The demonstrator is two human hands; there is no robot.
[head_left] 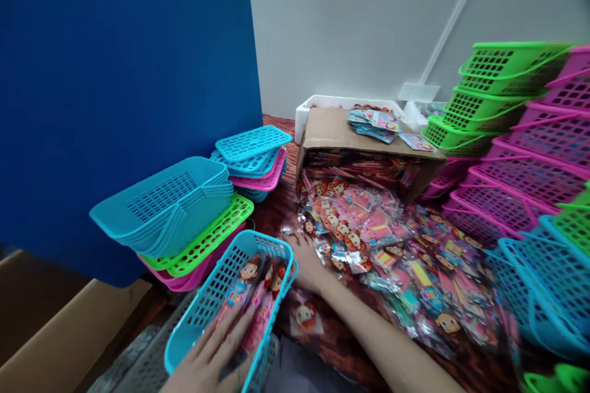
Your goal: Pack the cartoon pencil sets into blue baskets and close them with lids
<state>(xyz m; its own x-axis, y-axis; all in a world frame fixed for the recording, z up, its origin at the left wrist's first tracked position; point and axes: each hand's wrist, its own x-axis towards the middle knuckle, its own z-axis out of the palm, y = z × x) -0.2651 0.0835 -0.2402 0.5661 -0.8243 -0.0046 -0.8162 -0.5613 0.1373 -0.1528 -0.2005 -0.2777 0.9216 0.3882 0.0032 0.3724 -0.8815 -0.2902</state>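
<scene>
My left hand (216, 353) lies flat, fingers stretched, inside a blue plastic basket (203, 310) at the bottom centre, pressing on cartoon-printed packets (258, 285) that fill it. My right hand (306, 261) reaches forward to the near edge of a big heap of the same shiny packets (391, 252) spread on the table; its fingers are partly hidden behind the basket's rim, resting on the packets.
A cardboard box (341, 132) lies on its side, spilling packets. Stacks of blue, green and pink baskets (184, 221) stand to the left, and taller stacks (525, 147) to the right. A blue partition (115, 73) rises at the left; a cardboard carton (55, 331) sits lower left.
</scene>
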